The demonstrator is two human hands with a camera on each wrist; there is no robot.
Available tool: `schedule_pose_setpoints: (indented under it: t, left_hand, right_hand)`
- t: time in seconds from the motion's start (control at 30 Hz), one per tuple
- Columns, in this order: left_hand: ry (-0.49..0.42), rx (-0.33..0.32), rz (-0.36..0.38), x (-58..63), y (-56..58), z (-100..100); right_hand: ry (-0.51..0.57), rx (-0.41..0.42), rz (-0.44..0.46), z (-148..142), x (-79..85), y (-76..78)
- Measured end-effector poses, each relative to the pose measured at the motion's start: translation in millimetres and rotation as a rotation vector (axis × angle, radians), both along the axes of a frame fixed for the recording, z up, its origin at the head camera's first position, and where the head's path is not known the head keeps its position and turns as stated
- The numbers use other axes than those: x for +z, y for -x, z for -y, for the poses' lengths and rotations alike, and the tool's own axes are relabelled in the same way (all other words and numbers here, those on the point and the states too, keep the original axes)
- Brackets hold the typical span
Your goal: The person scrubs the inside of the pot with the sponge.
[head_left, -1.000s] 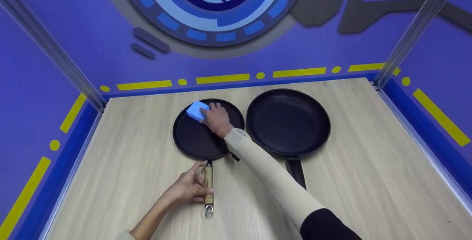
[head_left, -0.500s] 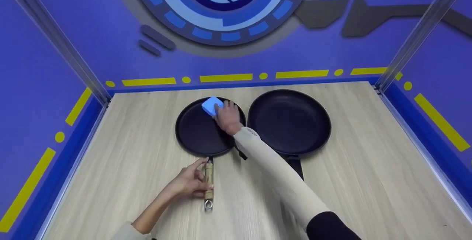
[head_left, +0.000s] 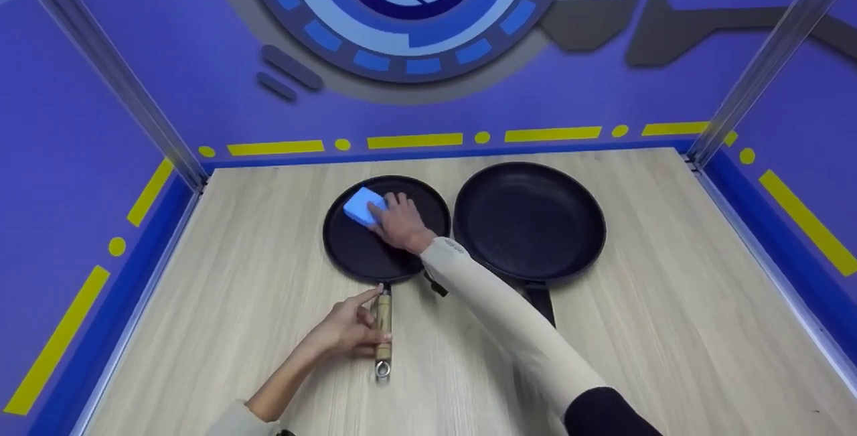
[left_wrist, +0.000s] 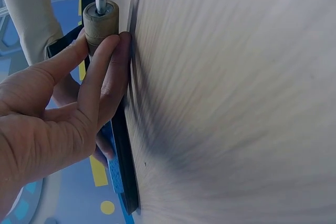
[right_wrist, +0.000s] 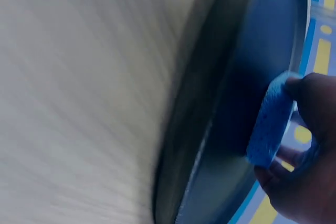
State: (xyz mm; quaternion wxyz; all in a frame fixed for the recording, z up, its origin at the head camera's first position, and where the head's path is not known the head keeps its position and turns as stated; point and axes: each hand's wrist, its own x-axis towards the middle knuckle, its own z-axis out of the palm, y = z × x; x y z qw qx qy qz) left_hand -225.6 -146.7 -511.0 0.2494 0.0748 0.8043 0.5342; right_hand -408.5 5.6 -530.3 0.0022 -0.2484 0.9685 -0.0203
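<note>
Blue sponge (head_left: 361, 207), gripped in right hand (head_left: 404, 224), with thumb at one edge and fingers at the opposite edge in the right wrist view; parted only as far as the sponge's own width. Pinched by left hand (head_left: 345, 329), wooden handle (head_left: 384, 312) of small pan (head_left: 361, 255), between thumb and fingers, with one fingertip reaching up close to the rim of the small pan. Turned cornerwise within the small pan, one corner toward its far rim, another toward its left rim; hard to tell the long axis from above, with one side under the hand, but in the right wrist view longest along the floor of the small pan. Laid against that floor, left of the small pan's centre and in its far half. Just beyond the right hand's fingertips for the most part, on the side toward the small pan's left rim. Straight back toward the person from the small pan, the wooden handle, ending in metal ring (head_left: 382, 370). Just right of the small pan, larger pan (head_left: 529, 222). Beneath the small pan, pale wood-grain table (head_left: 669, 275).
</note>
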Motion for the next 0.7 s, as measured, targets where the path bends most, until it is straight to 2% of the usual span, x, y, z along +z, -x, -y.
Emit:
schedule_pose_setpoints:
  t: [0.2, 0.37, 0.57, 0.7]
  left_hand:
    - [0.034, -0.003, -0.004, -0.3, 6.3, -4]
    - [0.034, 0.022, 0.02, 1.3, 6.7, -3]
    - [0.03, 0.038, 0.035, -0.3, 1.3, -1]
    - [0.028, 0.046, 0.039, -0.5, 0.3, 0]
  right_hand:
    - [0.001, 0.208, 0.06, -12, 10.7, -21.6]
    - [0.066, 0.36, 0.115, -24, 19.0, -33.2]
    - [0.16, 0.414, 0.21, -39, 20.8, -45.7]
    - [0.176, 0.406, 0.218, -42, 20.6, -49.2]
